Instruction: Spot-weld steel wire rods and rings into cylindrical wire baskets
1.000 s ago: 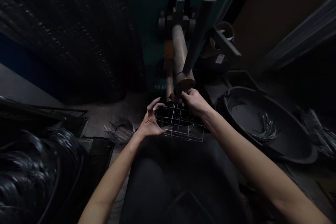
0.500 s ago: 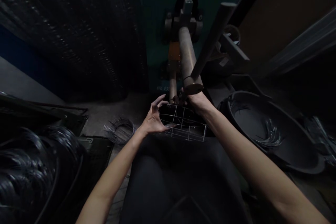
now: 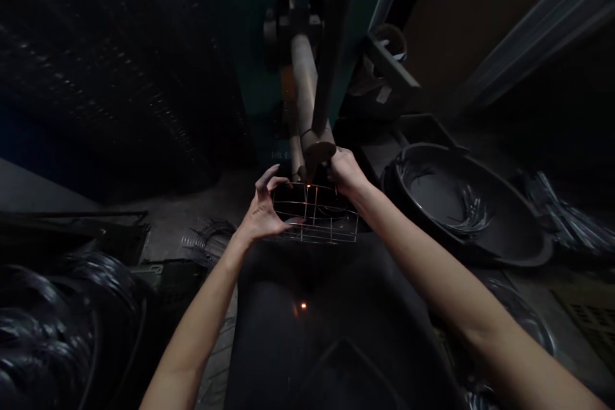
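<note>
The two hands are apart, with a wire frame (image 3: 331, 225) between and just below them. The left hand (image 3: 259, 213) grips its left end, thumb along the lower wires and fingers curled at the upper edge. The right hand (image 3: 348, 171) is curled beyond the frame's right part, just beside the end of a thick metal cylinder (image 3: 303, 73); its fingertips are partly hidden, so whether it clamps on a wire cannot be told.

Between the hands, a small orange glow (image 3: 308, 185) shows at the frame's far edge, right beneath the cylinder's end. A bright spark (image 3: 303, 305) hangs nearer the body than either hand, in front of dark clothing (image 3: 365, 307). A dark rod (image 3: 332, 57) slants up from the cylinder, beyond the hands.

To the right of the right hand stands a wide black tub (image 3: 516, 246) with a bundle of bent wires (image 3: 468, 213) in it. Left of the left hand, a loose coil of wire (image 3: 204, 238) lies near the forearm, and larger shiny coils (image 3: 43, 333) sit farther left.
</note>
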### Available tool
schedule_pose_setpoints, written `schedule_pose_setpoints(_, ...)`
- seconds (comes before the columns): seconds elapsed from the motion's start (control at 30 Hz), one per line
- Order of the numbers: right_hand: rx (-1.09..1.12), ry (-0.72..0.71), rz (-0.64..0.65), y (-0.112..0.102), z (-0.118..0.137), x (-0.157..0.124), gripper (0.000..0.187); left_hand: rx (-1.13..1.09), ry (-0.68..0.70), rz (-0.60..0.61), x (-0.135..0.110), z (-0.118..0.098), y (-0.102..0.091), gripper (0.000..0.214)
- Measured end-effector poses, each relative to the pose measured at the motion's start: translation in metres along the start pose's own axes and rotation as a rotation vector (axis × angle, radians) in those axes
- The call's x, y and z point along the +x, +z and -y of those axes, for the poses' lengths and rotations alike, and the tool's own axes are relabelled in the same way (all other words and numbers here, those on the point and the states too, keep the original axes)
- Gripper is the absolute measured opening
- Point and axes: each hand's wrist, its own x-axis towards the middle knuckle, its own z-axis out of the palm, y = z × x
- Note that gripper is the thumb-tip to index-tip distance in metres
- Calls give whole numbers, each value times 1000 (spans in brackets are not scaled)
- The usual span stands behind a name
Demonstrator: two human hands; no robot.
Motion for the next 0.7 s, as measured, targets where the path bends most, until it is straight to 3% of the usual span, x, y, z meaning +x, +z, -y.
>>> schedule_pose_setpoints(0.17, 118, 108, 280, -15, 6, -8, 19, -25, 14, -17, -7, 2, -7, 117)
schedule_pose_setpoints(0.27, 136, 96, 368, -17, 3, -10, 21, -40, 0, -36, -11, 6, -13, 117)
schedule_pose_setpoints(0.5, 65, -56, 291, -1, -5, -3, 38, -87, -8, -37, -11, 12, -21, 118)
schedule_pose_setpoints(0.7, 30, -97, 275, 5, -10, 5, 37, -111, -7, -32, -11, 19, -23, 118)
